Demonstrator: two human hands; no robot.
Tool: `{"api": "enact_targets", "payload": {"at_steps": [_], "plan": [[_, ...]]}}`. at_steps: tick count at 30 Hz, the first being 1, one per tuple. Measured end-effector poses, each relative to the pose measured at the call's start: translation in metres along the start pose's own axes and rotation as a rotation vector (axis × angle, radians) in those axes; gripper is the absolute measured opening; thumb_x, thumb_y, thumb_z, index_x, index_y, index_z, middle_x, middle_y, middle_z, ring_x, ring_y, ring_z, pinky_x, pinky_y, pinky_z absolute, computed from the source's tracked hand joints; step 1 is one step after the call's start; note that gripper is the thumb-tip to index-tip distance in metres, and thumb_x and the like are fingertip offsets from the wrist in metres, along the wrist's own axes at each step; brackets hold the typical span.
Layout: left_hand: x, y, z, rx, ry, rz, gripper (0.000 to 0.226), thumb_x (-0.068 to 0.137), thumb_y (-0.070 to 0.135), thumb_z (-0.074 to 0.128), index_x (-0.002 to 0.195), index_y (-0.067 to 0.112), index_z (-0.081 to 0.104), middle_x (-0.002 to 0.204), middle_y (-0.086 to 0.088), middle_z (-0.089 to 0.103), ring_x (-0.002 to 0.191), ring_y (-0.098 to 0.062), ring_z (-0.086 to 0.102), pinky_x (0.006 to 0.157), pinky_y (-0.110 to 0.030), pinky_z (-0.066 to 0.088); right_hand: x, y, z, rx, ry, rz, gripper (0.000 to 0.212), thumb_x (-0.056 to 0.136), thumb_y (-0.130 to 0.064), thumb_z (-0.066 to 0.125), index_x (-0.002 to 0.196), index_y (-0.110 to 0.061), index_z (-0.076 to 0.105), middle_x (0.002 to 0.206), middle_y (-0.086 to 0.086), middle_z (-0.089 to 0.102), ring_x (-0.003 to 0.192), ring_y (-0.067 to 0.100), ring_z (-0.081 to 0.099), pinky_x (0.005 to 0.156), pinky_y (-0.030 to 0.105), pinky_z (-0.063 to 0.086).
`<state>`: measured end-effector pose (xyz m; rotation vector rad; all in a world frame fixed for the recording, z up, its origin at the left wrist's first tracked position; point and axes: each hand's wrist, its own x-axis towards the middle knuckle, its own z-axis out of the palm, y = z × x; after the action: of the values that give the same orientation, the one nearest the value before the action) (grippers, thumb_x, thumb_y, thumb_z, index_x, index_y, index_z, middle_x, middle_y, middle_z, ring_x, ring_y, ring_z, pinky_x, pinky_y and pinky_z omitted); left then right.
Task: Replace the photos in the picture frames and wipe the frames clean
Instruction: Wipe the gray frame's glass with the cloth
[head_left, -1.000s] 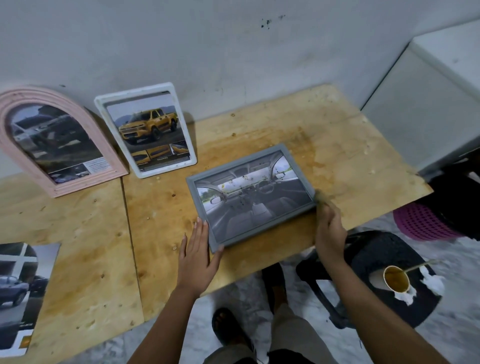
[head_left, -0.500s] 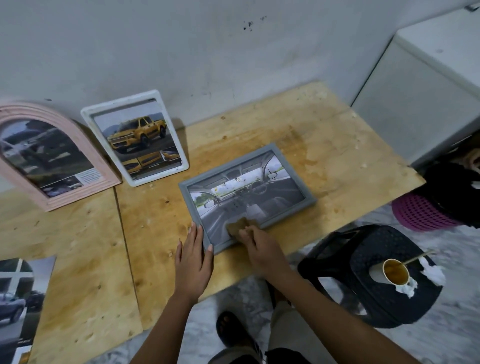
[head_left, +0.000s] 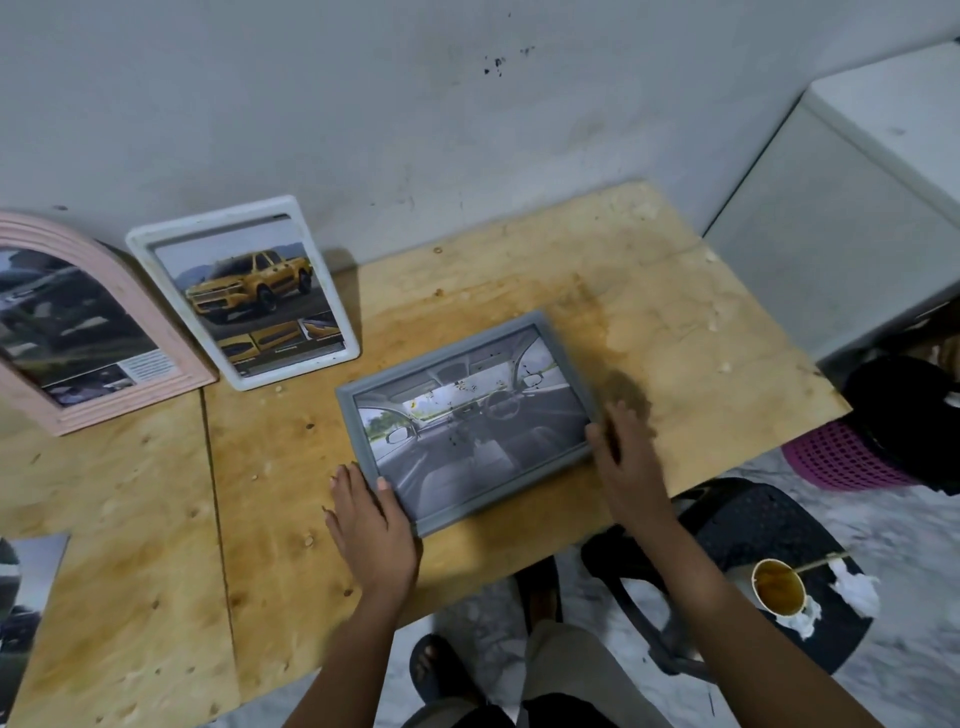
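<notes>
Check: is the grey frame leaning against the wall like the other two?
No, the grey frame lies flat on the wooden table; only the white frame and the pink frame lean against the wall.

1 wide-angle head-worn view looks forward and steeply down from close above the grey frame (head_left: 470, 423), which sits mid-picture on the table (head_left: 675, 312); the wall (head_left: 415, 104) rises beyond the frame, floor (head_left: 883, 530) shows nearer than it.
</notes>
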<state>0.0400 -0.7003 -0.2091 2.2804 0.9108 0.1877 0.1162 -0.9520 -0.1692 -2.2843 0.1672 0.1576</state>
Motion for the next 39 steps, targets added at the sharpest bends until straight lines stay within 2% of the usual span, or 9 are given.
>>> {"api": "enact_targets", "payload": {"at_steps": [2, 5, 12, 21, 24, 28, 31, 35, 39], "plan": [[0.000, 0.001, 0.004, 0.037, 0.017, -0.008, 0.062, 0.094, 0.039, 0.019, 0.147, 0.007, 0.027, 0.155, -0.009, 0.024, 0.146, -0.019, 0.010, 0.118, -0.039, -0.002, 0.005, 0.017, 0.014, -0.180, -0.096, -0.041, 0.053, 0.096, -0.041, 0.042, 0.141, -0.015, 0.039, 0.155, 0.002, 0.021, 0.145, 0.020, 0.013, 0.117, 0.040, 0.013], [-0.001, 0.001, 0.007, 0.100, 0.022, 0.008, 0.061, 0.095, 0.038, 0.015, 0.149, 0.009, 0.021, 0.157, -0.005, 0.021, 0.146, -0.013, 0.005, 0.118, -0.035, -0.005, 0.013, 0.022, 0.019, -0.192, 0.039, -0.105, 0.047, 0.096, -0.036, 0.039, 0.135, -0.012, 0.048, 0.148, 0.008, 0.036, 0.141, 0.026, 0.026, 0.114, 0.050, 0.023], [0.001, -0.001, 0.006, 0.125, 0.022, 0.033, 0.058, 0.097, 0.037, 0.017, 0.150, 0.013, 0.022, 0.157, 0.002, 0.019, 0.144, -0.002, 0.000, 0.118, -0.031, -0.006, 0.051, 0.021, 0.026, -0.161, 0.021, -0.194, 0.045, 0.097, -0.015, 0.045, 0.141, -0.011, 0.038, 0.151, 0.003, 0.028, 0.141, 0.021, 0.025, 0.116, 0.035, 0.013], [0.000, -0.004, 0.011, 0.107, 0.088, 0.018, 0.054, 0.096, 0.032, 0.026, 0.146, 0.011, 0.033, 0.152, 0.000, 0.029, 0.143, -0.008, 0.016, 0.117, -0.031, 0.003, 0.115, -0.005, 0.045, -0.108, -0.066, -0.157, 0.044, 0.100, -0.018, 0.039, 0.144, -0.022, 0.035, 0.154, -0.009, 0.022, 0.142, 0.021, 0.022, 0.112, 0.044, 0.032], [-0.001, -0.002, 0.014, 0.110, 0.099, 0.020, 0.057, 0.095, 0.036, 0.022, 0.146, 0.011, 0.033, 0.151, 0.003, 0.029, 0.142, -0.006, 0.016, 0.117, -0.030, 0.002, 0.133, -0.011, 0.050, -0.118, -0.048, -0.189, 0.045, 0.098, -0.013, 0.042, 0.142, -0.022, 0.038, 0.153, -0.007, 0.026, 0.136, 0.029, 0.036, 0.101, 0.047, 0.043], [0.002, 0.000, 0.017, 0.104, 0.108, 0.000, 0.058, 0.096, 0.038, 0.020, 0.146, 0.011, 0.031, 0.150, 0.007, 0.026, 0.142, -0.003, 0.015, 0.117, -0.028, 0.002, 0.151, -0.025, 0.053, -0.136, -0.064, -0.266, 0.044, 0.097, -0.009, 0.042, 0.141, -0.020, 0.041, 0.151, -0.003, 0.030, 0.127, 0.025, 0.046, 0.086, 0.021, 0.041], [0.002, -0.001, 0.017, 0.109, 0.105, -0.011, 0.057, 0.096, 0.037, 0.022, 0.146, 0.011, 0.032, 0.150, 0.006, 0.027, 0.142, -0.003, 0.016, 0.117, -0.027, 0.001, 0.162, -0.033, 0.054, -0.145, -0.083, -0.253, 0.044, 0.099, -0.011, 0.039, 0.141, -0.023, 0.041, 0.152, -0.007, 0.029, 0.127, 0.022, 0.046, 0.082, 0.021, 0.041], [0.002, -0.001, 0.018, 0.110, 0.105, -0.012, 0.057, 0.097, 0.038, 0.020, 0.146, 0.012, 0.031, 0.151, 0.007, 0.025, 0.142, -0.001, 0.014, 0.117, -0.026, 0.000, 0.181, -0.048, 0.057, -0.091, -0.135, -0.243, 0.044, 0.098, -0.006, 0.038, 0.139, -0.018, 0.043, 0.152, -0.003, 0.030, 0.133, 0.019, 0.039, 0.100, 0.021, 0.035], [0.003, -0.003, 0.020, 0.132, 0.111, -0.021, 0.057, 0.097, 0.037, 0.019, 0.146, 0.012, 0.030, 0.152, 0.006, 0.027, 0.142, -0.002, 0.014, 0.118, -0.027, 0.001, 0.197, -0.066, 0.052, 0.089, -0.165, -0.091, 0.037, 0.098, -0.004, 0.040, 0.133, -0.009, 0.052, 0.144, 0.005, 0.043, 0.130, 0.018, 0.041, 0.095, 0.006, 0.027]]}}
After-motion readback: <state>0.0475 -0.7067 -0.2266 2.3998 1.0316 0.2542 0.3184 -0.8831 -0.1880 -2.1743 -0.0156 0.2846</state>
